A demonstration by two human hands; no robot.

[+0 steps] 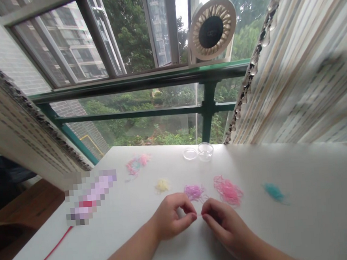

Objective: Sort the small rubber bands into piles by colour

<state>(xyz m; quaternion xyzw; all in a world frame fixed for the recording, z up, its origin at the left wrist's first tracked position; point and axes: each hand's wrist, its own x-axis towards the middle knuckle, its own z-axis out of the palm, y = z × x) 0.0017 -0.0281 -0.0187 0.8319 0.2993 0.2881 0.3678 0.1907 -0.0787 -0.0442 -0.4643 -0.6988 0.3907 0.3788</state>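
Observation:
My left hand [177,216] and my right hand [223,225] are close together above the white table [252,235], each in a pinch. Between their fingertips a short, thin pink strand [199,214] is stretched. Just beyond the hands lie a purple pile of strands [195,192] and a larger pink pile [229,191]. A small pale yellow pile [162,185] rests beyond my left hand, and a teal pile [274,192] is off to the right. Farther back on the left is a mixed pink and teal pile [138,164].
A clear round container [205,152] and its clear lid [190,153] stand near the table's back edge. At left lies a blurred-out purple object [96,194] with a red cord [48,254]. Beyond are a white fan [212,27], a green railing [140,81] and curtains [300,69].

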